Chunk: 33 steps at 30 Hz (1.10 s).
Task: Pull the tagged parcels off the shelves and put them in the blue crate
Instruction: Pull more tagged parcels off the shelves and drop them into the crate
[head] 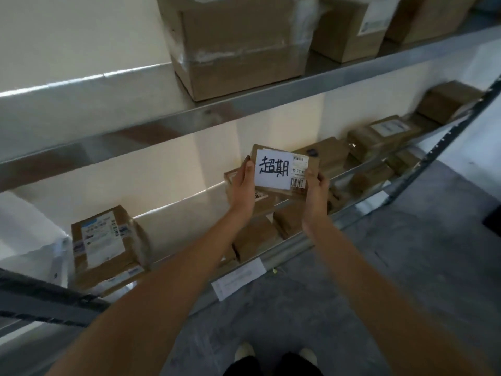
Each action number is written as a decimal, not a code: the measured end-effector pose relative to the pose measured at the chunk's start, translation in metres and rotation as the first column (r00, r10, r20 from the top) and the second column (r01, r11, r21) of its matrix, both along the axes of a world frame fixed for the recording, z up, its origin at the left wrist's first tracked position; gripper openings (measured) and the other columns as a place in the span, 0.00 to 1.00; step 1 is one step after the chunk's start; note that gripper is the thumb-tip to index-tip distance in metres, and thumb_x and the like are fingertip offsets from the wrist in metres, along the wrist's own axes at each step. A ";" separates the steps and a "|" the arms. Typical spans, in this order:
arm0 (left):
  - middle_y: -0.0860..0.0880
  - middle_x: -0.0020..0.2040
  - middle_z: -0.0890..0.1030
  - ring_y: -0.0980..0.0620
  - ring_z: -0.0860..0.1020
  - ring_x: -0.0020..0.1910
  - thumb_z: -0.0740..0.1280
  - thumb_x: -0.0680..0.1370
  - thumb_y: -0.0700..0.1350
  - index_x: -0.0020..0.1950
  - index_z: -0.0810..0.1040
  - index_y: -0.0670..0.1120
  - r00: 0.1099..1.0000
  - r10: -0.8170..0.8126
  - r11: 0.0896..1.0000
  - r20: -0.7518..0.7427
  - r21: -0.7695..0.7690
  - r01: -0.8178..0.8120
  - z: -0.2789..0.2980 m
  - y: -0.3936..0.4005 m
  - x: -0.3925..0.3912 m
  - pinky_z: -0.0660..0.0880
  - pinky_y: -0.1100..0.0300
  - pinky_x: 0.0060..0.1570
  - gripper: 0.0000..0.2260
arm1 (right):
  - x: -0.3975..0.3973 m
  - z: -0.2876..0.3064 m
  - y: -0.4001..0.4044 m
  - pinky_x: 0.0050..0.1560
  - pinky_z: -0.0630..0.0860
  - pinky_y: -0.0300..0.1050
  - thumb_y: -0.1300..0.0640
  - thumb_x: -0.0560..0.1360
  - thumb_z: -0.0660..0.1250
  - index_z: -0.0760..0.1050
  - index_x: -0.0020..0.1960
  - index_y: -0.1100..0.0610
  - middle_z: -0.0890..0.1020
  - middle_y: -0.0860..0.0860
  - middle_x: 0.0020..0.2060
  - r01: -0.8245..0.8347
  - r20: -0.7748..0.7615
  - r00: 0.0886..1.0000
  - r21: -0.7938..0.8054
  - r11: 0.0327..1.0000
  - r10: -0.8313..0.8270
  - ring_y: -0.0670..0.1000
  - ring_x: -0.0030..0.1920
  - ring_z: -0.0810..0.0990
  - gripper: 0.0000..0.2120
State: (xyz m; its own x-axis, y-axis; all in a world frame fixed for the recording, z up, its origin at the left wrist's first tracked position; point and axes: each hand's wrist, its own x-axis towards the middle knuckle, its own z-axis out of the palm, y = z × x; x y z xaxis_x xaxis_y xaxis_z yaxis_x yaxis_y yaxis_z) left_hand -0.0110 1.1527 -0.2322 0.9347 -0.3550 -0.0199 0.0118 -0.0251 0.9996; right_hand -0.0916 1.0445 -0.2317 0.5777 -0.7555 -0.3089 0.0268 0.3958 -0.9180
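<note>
A small brown cardboard parcel [311,158] with a white handwritten tag [272,169] and a barcode label is held up in front of the lower shelf. My left hand [242,183] grips its left edge and my right hand [315,185] grips its right edge. Below and behind it, several small brown parcels [254,237] lie on the lower shelf [189,221]. The blue crate is not in view.
A taped parcel with a printed label [105,242] sits at the shelf's left. Large boxes [238,44] stand on the upper shelf [271,96]. More parcels [385,137] line the shelf to the right. A dark upright post [439,139] slants at the right, above grey floor [406,253].
</note>
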 end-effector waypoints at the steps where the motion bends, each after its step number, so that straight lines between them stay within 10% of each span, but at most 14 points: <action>1: 0.49 0.56 0.80 0.56 0.79 0.52 0.51 0.84 0.51 0.70 0.72 0.46 0.999 -0.032 0.999 0.015 0.011 0.032 -0.001 -0.012 -0.007 0.77 0.69 0.49 0.19 | -0.009 0.000 -0.011 0.51 0.77 0.44 0.51 0.81 0.62 0.65 0.68 0.51 0.79 0.53 0.58 0.028 -0.009 1.000 -0.005 1.000 -0.028 0.47 0.49 0.79 0.17; 10: 0.50 0.50 0.80 0.53 0.77 0.50 0.53 0.84 0.51 0.56 0.77 0.46 0.968 -0.248 0.955 0.046 0.179 0.236 -0.008 -0.148 -0.081 0.73 0.60 0.48 0.15 | -0.119 -0.007 -0.131 0.45 0.73 0.34 0.53 0.81 0.62 0.68 0.72 0.57 0.78 0.54 0.63 0.235 -0.061 0.968 -0.136 0.962 -0.245 0.49 0.58 0.76 0.20; 16: 0.47 0.59 0.80 0.49 0.76 0.58 0.52 0.84 0.50 0.64 0.76 0.44 0.891 -0.454 0.869 -0.010 0.216 0.445 -0.007 -0.250 -0.160 0.73 0.53 0.60 0.17 | -0.208 -0.020 -0.209 0.53 0.70 0.42 0.50 0.80 0.63 0.70 0.70 0.59 0.77 0.55 0.64 0.369 -0.137 0.915 -0.092 0.925 -0.379 0.54 0.61 0.76 0.22; 33: 0.46 0.62 0.76 0.53 0.73 0.55 0.53 0.84 0.44 0.69 0.71 0.42 0.591 -0.796 0.555 -0.133 0.233 0.799 -0.041 -0.480 -0.291 0.69 0.61 0.51 0.16 | -0.358 -0.054 -0.380 0.54 0.66 0.45 0.48 0.80 0.61 0.67 0.73 0.57 0.75 0.50 0.58 0.652 -0.253 0.718 -0.080 0.754 -0.648 0.49 0.56 0.73 0.24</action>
